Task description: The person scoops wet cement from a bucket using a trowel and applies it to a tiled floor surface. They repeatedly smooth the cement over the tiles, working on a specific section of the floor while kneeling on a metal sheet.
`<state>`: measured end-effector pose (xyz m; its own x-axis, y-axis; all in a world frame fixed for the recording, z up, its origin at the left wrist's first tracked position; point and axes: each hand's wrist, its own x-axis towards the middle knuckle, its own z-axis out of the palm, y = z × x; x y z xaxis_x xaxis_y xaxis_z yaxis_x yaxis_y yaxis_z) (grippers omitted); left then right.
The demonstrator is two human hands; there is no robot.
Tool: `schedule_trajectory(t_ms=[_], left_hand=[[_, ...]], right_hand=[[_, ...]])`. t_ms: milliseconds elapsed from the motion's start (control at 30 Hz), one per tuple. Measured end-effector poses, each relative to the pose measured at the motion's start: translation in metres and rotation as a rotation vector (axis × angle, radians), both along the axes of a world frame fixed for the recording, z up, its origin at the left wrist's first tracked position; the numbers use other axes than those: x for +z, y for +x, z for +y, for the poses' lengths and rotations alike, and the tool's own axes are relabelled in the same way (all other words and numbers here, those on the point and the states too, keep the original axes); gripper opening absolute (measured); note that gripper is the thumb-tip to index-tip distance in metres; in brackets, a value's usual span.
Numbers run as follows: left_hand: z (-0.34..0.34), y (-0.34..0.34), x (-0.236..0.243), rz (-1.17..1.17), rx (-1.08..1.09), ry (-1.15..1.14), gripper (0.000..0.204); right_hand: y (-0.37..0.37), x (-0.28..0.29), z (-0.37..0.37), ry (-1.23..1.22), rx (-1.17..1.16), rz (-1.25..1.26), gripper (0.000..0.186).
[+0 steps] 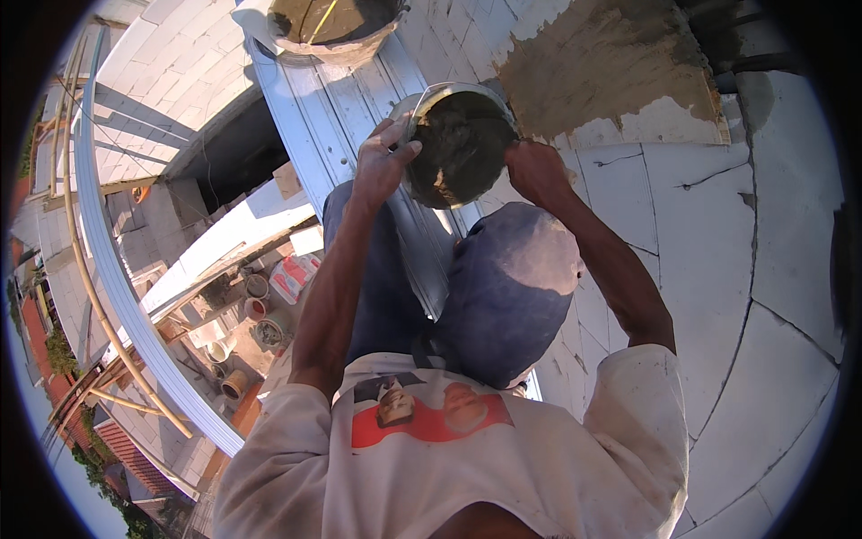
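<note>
Bucket (pixel 490 93) lies between my left grip (pixel 382 162), thumb clamped over its left rim, and right grip (pixel 536 172) opposite (can't tell its hold).

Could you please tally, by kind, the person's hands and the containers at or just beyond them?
Hands: 2, the left hand and right hand
Bucket of dark grey mix, between the hands: 1
Tub, beyond the bucket: 1
Total: 4
</note>
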<state>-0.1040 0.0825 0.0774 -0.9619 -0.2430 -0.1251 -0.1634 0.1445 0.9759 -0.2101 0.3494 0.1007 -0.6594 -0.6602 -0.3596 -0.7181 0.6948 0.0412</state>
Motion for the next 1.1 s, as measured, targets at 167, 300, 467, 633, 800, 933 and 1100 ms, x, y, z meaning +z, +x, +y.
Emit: schedule_trajectory(t_ms=[167, 300, 467, 633, 800, 933, 1100], left_hand=[[-0.01, 0.002, 0.001, -0.013, -0.04, -0.003, 0.044], [-0.015, 0.002, 0.0, -0.033, -0.031, 0.021, 0.039], [-0.003, 0.001, 0.002, -0.028, 0.005, 0.038, 0.039], [0.001, 0.003, -0.006, -0.011, 0.047, 0.101, 0.044], [0.001, 0.009, -0.002, 0.013, 0.109, 0.198, 0.048], [-0.011, 0.026, -0.013, -0.039, 0.203, 0.407, 0.05], [-0.032, 0.056, -0.037, -0.054, 0.389, 0.66, 0.047]], right_hand=[[-0.02, -0.006, -0.004, 0.043, 0.149, -0.222, 0.013], [-0.018, -0.035, 0.005, 0.018, 0.092, -0.373, 0.022], [0.036, -0.092, 0.007, -0.514, -0.279, -0.49, 0.032], [0.065, -0.099, -0.016, -0.698, -0.514, -0.662, 0.032], [0.073, -0.082, -0.012, -0.781, -0.717, -0.748, 0.034], [0.067, -0.058, -0.023, -0.819, -0.772, -0.808, 0.039], [0.051, -0.019, -0.035, -0.766, -0.537, -0.648, 0.04]])
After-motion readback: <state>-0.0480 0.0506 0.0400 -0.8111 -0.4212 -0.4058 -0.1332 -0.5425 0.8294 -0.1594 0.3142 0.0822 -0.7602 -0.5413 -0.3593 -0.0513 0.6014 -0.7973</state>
